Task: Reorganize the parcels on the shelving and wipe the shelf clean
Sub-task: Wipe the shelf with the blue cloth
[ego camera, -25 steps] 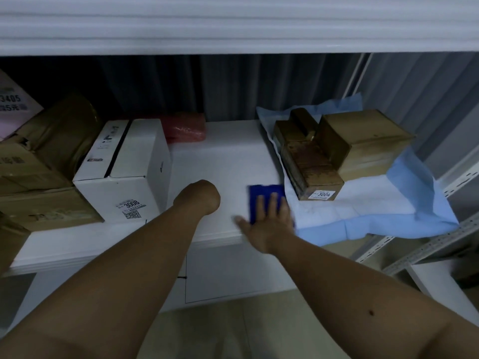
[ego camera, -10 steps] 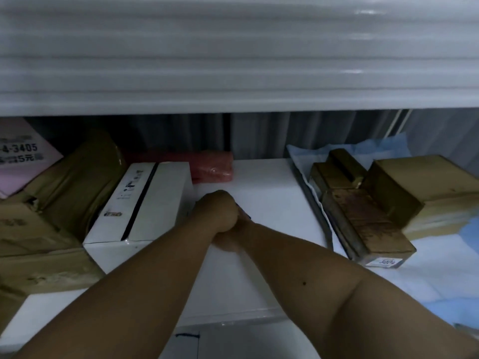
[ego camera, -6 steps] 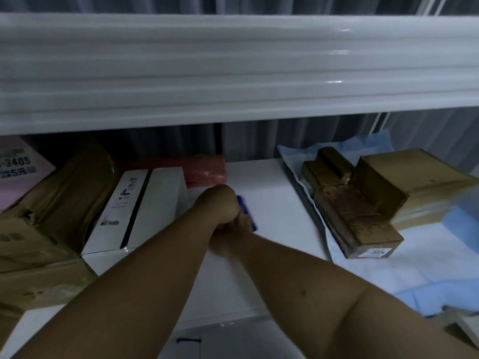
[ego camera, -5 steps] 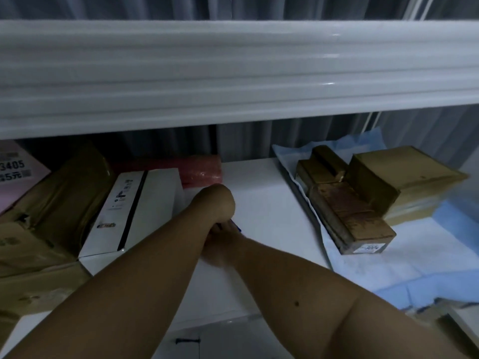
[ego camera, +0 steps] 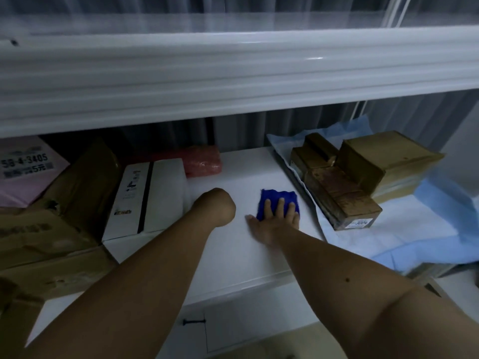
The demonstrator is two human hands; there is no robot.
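My right hand (ego camera: 274,221) lies flat with straight fingers on a blue cloth (ego camera: 278,196) and presses it onto the white shelf (ego camera: 233,257), in the bare stretch between the parcels. My left hand (ego camera: 215,206) rests on the shelf as a fist just left of the cloth, next to a white box (ego camera: 150,198); nothing shows in it. A red wrapped parcel (ego camera: 202,161) lies at the back behind the white box. To the right, brown cardboard parcels (ego camera: 337,200) sit on a light blue sheet (ego camera: 401,237).
Dented brown cartons (ego camera: 51,229) and a pink parcel (ego camera: 23,174) crowd the left end of the shelf. The upper shelf's white front edge (ego camera: 233,81) hangs low overhead. A larger brown box (ego camera: 388,161) stands at the far right. Grey curtains close the back.
My right hand has slid the blue cloth out from behind my left fist toward the right, near the brown parcels. The left fist has stayed in place. The view has tipped down slightly.
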